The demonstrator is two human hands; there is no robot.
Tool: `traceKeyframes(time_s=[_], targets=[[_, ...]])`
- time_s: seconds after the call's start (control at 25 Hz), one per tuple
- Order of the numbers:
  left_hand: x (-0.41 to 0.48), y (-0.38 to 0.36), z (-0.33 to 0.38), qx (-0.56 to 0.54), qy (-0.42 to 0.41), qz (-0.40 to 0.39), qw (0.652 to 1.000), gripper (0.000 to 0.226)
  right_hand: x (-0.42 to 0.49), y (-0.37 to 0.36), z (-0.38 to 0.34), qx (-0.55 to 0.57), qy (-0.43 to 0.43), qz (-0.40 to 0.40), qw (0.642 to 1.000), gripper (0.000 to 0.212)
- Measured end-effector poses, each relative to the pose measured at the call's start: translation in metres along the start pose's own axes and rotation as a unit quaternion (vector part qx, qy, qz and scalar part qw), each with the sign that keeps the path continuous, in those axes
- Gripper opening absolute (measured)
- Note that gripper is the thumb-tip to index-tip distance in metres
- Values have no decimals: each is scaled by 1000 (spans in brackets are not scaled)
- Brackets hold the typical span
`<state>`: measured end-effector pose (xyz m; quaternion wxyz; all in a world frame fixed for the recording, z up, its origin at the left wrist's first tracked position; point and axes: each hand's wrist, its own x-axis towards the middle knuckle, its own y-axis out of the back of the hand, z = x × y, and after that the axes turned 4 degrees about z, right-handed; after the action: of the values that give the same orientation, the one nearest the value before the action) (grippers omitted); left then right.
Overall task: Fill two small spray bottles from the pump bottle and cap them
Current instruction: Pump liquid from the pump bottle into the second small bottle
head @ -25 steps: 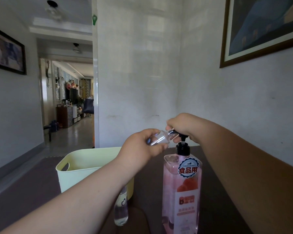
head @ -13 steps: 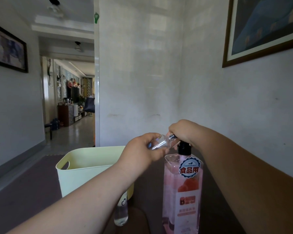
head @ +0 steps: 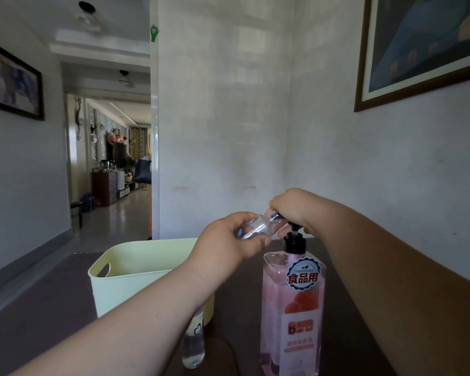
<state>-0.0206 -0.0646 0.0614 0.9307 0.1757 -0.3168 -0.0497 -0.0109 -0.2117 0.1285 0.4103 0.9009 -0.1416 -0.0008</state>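
A tall clear pump bottle point(head: 293, 316) of pink liquid with a black pump stands on the dark table in front of me. My left hand point(head: 228, 242) grips a small clear spray bottle point(head: 258, 227), tilted so that its open neck meets the pump's black nozzle. My right hand point(head: 291, 210) is curled over the pump head, which sits raised on its stem. A second small clear spray bottle point(head: 193, 346) stands upright on the table, partly hidden behind my left forearm.
A pale yellow plastic basket point(head: 136, 270) stands on the dark table point(head: 38, 308) to the left of the bottles. A white wall rises just behind the table and on the right. A corridor opens at the back left.
The pump head went down half a second ago under my right hand and has come back up. My left hand has kept the small bottle at the nozzle.
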Motion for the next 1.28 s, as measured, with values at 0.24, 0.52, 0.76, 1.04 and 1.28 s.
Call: traceKeyframes(time_s=[0.24, 0.52, 0.76, 1.04, 1.28], targets=[[-5, -4, -6, 12, 3, -4, 1000, 26, 8, -10, 9, -20, 26, -1, 999, 15], [-2, -1, -2, 10, 1, -3, 1000, 19, 2, -2, 4, -32, 28, 8, 999, 21], [3, 3, 4, 19, -8, 1, 1000, 29, -2, 5, -4, 34, 1, 16, 999, 31], [3, 1, 0, 7, -11, -2, 1000, 27, 2, -3, 0, 35, -7, 10, 999, 34], [-3, -5, -7, 0, -3, -7, 1000, 25, 1, -11, 6, 32, -16, 9, 999, 34]])
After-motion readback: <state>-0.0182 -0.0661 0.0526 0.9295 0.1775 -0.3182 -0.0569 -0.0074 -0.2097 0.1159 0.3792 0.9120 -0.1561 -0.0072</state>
